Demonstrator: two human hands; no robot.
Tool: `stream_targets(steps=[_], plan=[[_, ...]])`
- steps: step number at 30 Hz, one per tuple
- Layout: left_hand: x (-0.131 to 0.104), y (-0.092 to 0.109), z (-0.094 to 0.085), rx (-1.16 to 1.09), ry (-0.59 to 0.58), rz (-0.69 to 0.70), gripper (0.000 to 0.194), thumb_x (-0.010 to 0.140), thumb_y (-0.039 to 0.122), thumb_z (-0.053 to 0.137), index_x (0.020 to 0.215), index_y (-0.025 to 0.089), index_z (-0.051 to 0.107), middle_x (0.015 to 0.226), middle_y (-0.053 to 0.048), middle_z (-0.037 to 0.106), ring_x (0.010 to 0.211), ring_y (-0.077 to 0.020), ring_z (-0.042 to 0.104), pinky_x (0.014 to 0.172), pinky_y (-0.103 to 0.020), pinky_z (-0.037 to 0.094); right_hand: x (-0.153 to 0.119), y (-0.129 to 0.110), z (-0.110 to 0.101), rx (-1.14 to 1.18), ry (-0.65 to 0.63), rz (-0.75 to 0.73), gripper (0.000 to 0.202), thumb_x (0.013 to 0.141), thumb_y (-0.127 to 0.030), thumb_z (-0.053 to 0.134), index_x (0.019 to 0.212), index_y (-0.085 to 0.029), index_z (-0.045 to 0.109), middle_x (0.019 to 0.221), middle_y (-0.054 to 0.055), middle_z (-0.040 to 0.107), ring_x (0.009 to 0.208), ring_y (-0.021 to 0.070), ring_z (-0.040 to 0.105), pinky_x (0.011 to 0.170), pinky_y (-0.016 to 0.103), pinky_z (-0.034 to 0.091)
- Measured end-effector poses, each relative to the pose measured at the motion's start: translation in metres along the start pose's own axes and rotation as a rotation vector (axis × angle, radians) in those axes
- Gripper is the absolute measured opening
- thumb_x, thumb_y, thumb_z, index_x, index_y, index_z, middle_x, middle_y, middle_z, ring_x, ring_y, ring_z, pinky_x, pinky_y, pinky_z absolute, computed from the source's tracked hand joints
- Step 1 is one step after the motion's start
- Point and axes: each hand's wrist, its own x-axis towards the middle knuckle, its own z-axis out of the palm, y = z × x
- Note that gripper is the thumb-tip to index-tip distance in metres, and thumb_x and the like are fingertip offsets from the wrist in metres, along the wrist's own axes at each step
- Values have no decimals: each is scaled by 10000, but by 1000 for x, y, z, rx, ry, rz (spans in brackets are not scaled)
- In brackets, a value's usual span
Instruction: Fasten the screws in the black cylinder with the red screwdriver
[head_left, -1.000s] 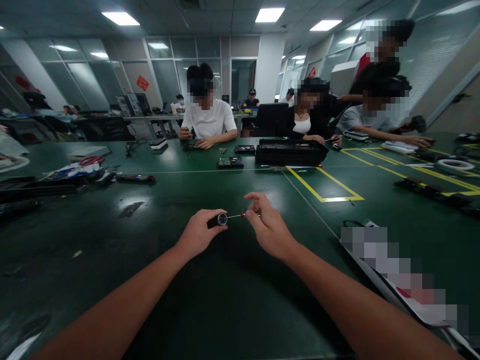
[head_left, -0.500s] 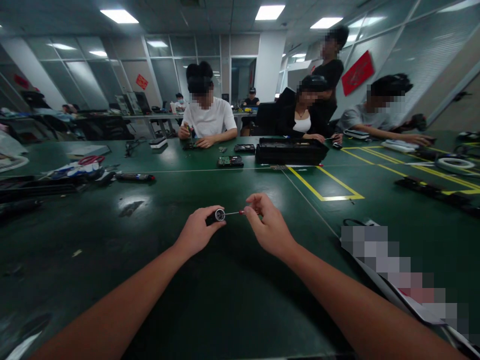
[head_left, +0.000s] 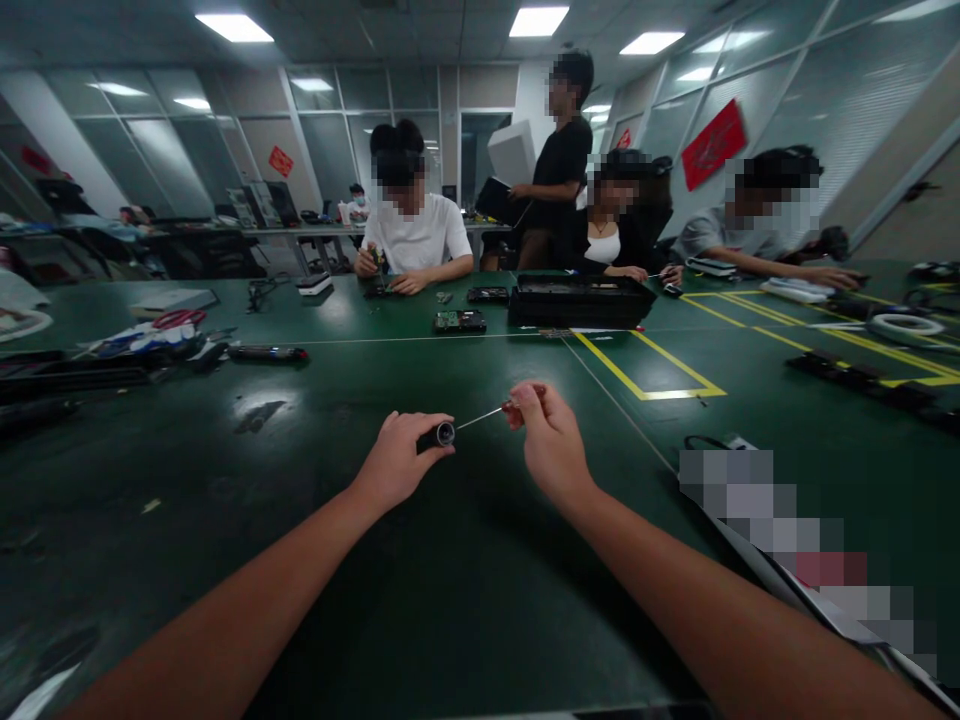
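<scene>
Between the thumb and fingers of my left hand (head_left: 395, 460) is a small black cylinder (head_left: 445, 434), its round end with a silvery rim facing me. The fingers of my right hand (head_left: 551, 430) are closed around the handle of a thin screwdriver (head_left: 480, 417). Its metal shaft slants down to the left, and the tip comes close to the cylinder's rim; whether they touch I cannot tell. Fingers cover most of the handle. Both hands are above the green table (head_left: 420, 590).
A long black case (head_left: 581, 303) and a small circuit-board unit (head_left: 459, 321) lie ahead. Tools and a dark pen-shaped device (head_left: 268, 354) are at left. A blurred-out flat item (head_left: 787, 545) lies by my right forearm. Several people sit across the table; one stands holding a white box (head_left: 513, 150).
My right hand has turned and shifted slightly right and up, so the screwdriver's shaft now slants. My left hand keeps the cylinder nearly in place. The standing person has moved left.
</scene>
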Motion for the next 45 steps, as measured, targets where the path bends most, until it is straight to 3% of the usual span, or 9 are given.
stream_targets(steps=[9, 18, 22, 27, 32, 36, 40, 45], plan=[[-1, 5, -2, 29, -21, -15, 352, 872, 305, 710, 1221, 288, 663, 1164, -34, 692, 1117, -255, 587, 1125, -563, 261, -8, -4, 0, -161, -139, -155, 228, 1013, -400, 445, 968, -224, 582, 828, 22, 651, 759, 176, 620, 700, 311, 469], [0, 3, -1, -3, -52, -26, 385, 877, 349, 702, 1254, 299, 647, 1148, -28, 690, 1098, -252, 587, 1142, -557, 245, -9, -18, -4, -395, -99, -229, 215, 1013, -351, 418, 930, -221, 568, 746, 13, 638, 664, 172, 600, 621, 295, 417], [0, 5, -2, 2, -49, -41, 380, 873, 355, 704, 1242, 282, 657, 1118, -40, 696, 1069, -261, 594, 1131, -558, 265, -9, -17, -5, -383, -57, -251, 218, 1016, -363, 419, 952, -224, 575, 776, 18, 647, 694, 176, 612, 645, 299, 434], [-1, 3, -2, -4, -49, 1, 388, 871, 326, 708, 1253, 298, 646, 1182, -37, 685, 1127, -254, 584, 1153, -573, 210, -10, -14, -4, -286, -143, -254, 227, 1021, -389, 418, 983, -232, 578, 781, 9, 637, 703, 170, 608, 662, 297, 451], [-1, 2, -1, 15, -49, -11, 385, 861, 311, 721, 1240, 306, 652, 1199, -26, 680, 1169, -251, 576, 1165, -579, 176, -10, -15, -5, -343, -170, -270, 229, 1024, -367, 409, 940, -229, 571, 765, 6, 631, 698, 169, 610, 660, 296, 432], [0, 3, -3, 14, -34, -11, 372, 856, 314, 725, 1223, 297, 664, 1160, -28, 690, 1131, -251, 592, 1152, -573, 231, -9, -16, -5, -405, -152, -271, 220, 1018, -348, 410, 920, -225, 565, 737, 6, 627, 655, 168, 593, 621, 295, 412], [0, 4, -3, -51, -1, -49, 376, 847, 342, 727, 1212, 266, 673, 1152, -53, 689, 1088, -257, 609, 1058, -491, 399, -8, -16, -4, -405, -95, -260, 223, 1010, -374, 437, 932, -220, 578, 784, 28, 663, 708, 182, 629, 646, 302, 439], [0, 1, 0, -233, 162, -162, 396, 882, 356, 664, 1253, 222, 633, 1229, -72, 656, 1123, -236, 612, 1001, -395, 471, -8, -15, -4, -348, -83, -191, 295, 1011, -439, 449, 1142, -228, 606, 705, -5, 668, 618, 164, 638, 587, 279, 453]])
